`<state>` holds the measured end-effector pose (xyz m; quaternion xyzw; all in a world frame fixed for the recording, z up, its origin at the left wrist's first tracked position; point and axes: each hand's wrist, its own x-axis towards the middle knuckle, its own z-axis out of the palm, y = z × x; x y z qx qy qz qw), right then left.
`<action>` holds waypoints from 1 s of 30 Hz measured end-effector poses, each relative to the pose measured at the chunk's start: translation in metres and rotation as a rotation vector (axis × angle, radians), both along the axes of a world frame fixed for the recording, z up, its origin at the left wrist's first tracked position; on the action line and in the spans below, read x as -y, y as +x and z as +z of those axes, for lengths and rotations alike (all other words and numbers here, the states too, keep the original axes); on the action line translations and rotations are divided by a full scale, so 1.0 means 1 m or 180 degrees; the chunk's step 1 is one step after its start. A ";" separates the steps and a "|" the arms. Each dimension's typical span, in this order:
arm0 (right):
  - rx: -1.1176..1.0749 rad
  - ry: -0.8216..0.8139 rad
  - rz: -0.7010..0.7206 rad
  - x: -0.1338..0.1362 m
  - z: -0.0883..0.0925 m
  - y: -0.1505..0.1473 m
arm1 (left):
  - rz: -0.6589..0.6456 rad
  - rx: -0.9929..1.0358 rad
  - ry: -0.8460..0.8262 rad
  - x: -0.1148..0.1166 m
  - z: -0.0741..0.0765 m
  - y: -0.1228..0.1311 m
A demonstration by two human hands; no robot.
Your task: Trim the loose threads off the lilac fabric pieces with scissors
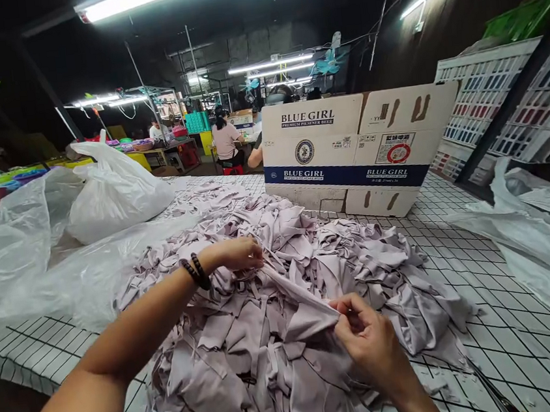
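Note:
A strip of pale mauve-grey fabric [299, 290] is stretched between my two hands. My left hand [241, 254], with a dark bead bracelet [195, 272] at the wrist, has its fingers closed on the strip's far end. The near right end is pinched between the thumb and forefinger of my right hand [367, 331]. Beneath both hands spreads a large, loose heap of fabric pieces [216, 395] in the same colour. At the lower right, a dark, slender metal tool [490, 386] lies partly cut off by the frame; its kind is unclear.
A Blue Girl beer carton [317, 142] stands behind the heap on the grid-patterned table [522, 311]. Clear plastic bags [110, 184] lie at left, and a white bag [542, 224] at right. Stacked crates [482, 79] rise beyond. Other people [226, 136] sit farther back.

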<state>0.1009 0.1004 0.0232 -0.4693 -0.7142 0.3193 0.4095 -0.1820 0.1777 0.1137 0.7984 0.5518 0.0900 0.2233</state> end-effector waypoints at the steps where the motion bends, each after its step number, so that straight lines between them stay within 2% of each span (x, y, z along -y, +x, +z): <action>1: -0.0127 -0.0023 -0.0124 0.001 0.006 0.004 | -0.0068 0.0038 -0.0014 0.003 0.009 0.003; 3: -0.0580 0.0006 -0.0436 0.001 0.021 0.015 | -0.0176 0.0142 -0.0057 0.017 0.030 0.015; 5: -0.1196 0.0216 -0.0789 -0.002 0.038 0.026 | -0.0246 0.0575 -0.0263 0.041 0.052 0.033; 7: -0.1618 0.0570 -0.1141 -0.008 0.053 0.035 | -0.0257 0.1690 -0.0796 0.069 0.069 0.056; 9: -0.1521 0.0753 -0.1224 -0.018 0.060 0.039 | -0.0269 0.2465 -0.1311 0.093 0.074 0.079; 11: -0.0888 0.0525 -0.0843 -0.027 0.057 0.038 | -0.0310 0.2784 -0.1771 0.108 0.062 0.099; 13: -0.0178 0.0114 -0.0364 -0.033 0.045 0.039 | -0.0146 0.3008 -0.2239 0.114 0.034 0.113; 14: 0.0079 -0.0047 -0.0245 -0.033 0.037 0.042 | 0.0061 0.3226 -0.2452 0.116 0.017 0.118; 17: 0.0469 -0.0299 -0.0517 -0.022 0.005 0.071 | 0.0700 0.3892 -0.2989 0.122 -0.030 0.125; 20: 0.0895 -0.0578 -0.1247 0.007 -0.026 0.130 | 0.0912 0.4171 -0.3179 0.134 -0.058 0.127; 23: 0.1345 -0.0874 -0.1902 0.038 -0.049 0.189 | 0.0823 0.3936 -0.2737 0.147 -0.065 0.128; 25: 0.1484 -0.1021 -0.2038 0.053 -0.059 0.213 | 0.0652 0.3414 -0.2205 0.152 -0.062 0.128; 28: 0.1514 -0.1168 -0.2024 0.061 -0.064 0.223 | 0.0418 0.2606 -0.1175 0.153 -0.056 0.126; 30: 0.1502 -0.1273 -0.2035 0.059 -0.063 0.222 | 0.0470 0.2320 -0.0474 0.153 -0.055 0.125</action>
